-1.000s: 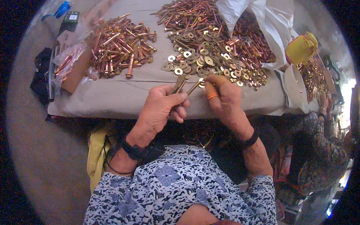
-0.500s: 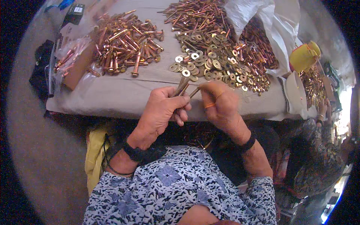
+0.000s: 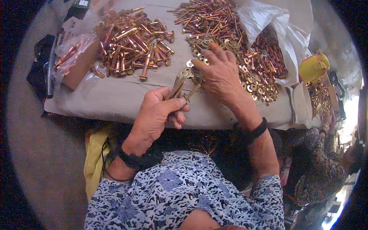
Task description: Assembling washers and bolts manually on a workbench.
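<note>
My left hand [image 3: 153,113] is closed around several slim brass-coloured bolts [image 3: 177,87], their shanks pointing up and away past the thumb. One of them leans out to the right, with a washer [image 3: 186,98] seemingly around it close to my fingertips. Beyond and to the right, my right hand [image 3: 221,76] reaches over the heap of flat washers [image 3: 245,78], fingers spread and touching or just above it. Orange wrapping shows on one finger. I see nothing held there, though the undersides of the fingertips are hidden.
A pile of finished-looking sleeved bolts [image 3: 128,50] lies at the left beside a cardboard box [image 3: 80,69] with plastic bags. More long bolts [image 3: 207,19] spread at the back, with small nuts [image 3: 264,94] at right. White sheeting [image 3: 264,23] and a yellow container [image 3: 314,67] stand right, near another person's hand [image 3: 326,117].
My right hand has left the bolts in my left hand and moved forward onto the washers, its fingers opening out. My left hand has shifted slightly left, still gripping the bolts.
</note>
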